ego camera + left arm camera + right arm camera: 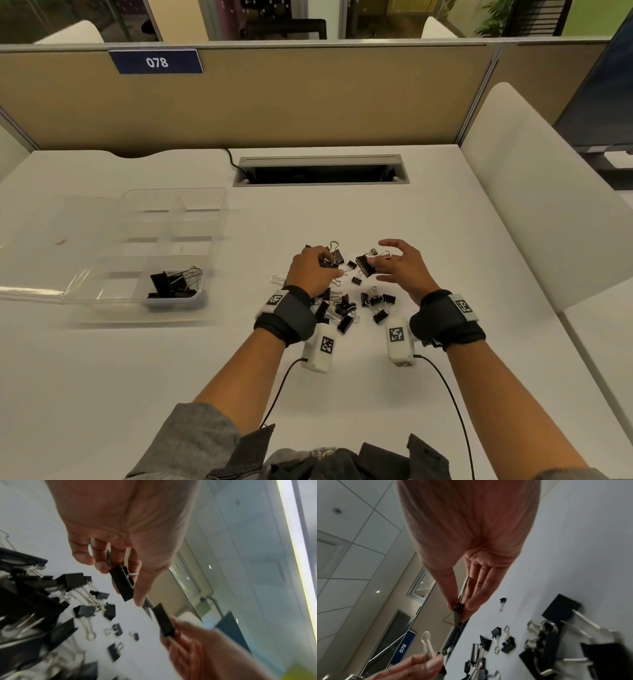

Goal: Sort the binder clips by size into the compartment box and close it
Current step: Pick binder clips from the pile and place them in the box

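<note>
A clear compartment box [219, 219] stands open at the left of the white desk, its lid [44, 246] laid flat to the left. Several large black binder clips [173, 282] lie in its near right compartment. A pile of mixed clips [342, 308] lies between my wrists. My left hand [325, 263] grips a large clip [122, 582] above the pile's far edge. My right hand [376, 265] pinches another large clip [364, 265] between thumb and fingers [473, 604], a little to the right of the left hand. The two held clips are close but apart.
A cable slot [320, 169] is sunk into the desk behind the pile, below a tan partition [308, 102]. A white chair [534, 192] stands at the right edge. Black cables [445, 387] trail from the wrist cameras towards me.
</note>
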`<state>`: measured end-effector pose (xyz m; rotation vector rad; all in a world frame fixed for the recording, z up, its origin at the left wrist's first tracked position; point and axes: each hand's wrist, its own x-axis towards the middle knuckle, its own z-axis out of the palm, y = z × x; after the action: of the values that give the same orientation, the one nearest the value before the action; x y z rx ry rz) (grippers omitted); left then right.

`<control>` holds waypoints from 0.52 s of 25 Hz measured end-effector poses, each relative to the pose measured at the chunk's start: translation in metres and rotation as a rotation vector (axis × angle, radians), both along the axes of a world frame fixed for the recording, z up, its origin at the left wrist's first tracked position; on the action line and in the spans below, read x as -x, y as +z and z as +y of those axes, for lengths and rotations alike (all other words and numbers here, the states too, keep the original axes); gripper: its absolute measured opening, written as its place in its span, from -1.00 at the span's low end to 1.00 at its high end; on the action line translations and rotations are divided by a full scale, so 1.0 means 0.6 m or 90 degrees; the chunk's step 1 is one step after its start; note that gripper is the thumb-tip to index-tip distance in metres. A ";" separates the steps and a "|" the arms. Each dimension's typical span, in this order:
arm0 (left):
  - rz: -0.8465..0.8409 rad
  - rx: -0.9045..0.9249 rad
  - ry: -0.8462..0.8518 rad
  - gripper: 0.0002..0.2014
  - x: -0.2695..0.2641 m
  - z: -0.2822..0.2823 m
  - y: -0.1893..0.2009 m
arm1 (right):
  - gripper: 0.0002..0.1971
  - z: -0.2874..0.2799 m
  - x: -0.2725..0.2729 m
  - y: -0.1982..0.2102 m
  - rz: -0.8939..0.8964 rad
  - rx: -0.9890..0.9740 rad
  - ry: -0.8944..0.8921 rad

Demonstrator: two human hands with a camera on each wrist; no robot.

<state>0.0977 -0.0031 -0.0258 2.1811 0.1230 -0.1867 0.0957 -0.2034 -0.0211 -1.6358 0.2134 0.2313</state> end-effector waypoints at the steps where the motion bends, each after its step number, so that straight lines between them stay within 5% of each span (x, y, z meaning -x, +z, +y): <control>1: -0.008 0.050 0.018 -0.74 0.001 0.009 0.009 | -0.64 0.007 0.000 0.004 -0.011 0.003 0.014; 9: -0.081 0.133 0.140 -0.75 0.009 0.099 0.033 | -0.74 0.099 -0.017 0.033 -0.070 0.039 0.114; 13: -0.137 0.128 0.189 -0.93 0.015 0.173 0.059 | -0.77 0.159 -0.023 0.052 -0.130 0.095 0.183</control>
<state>0.0890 0.1005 0.0094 1.9417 0.2909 0.1968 0.1094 -0.1081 0.0099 -1.8237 -0.1655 0.2691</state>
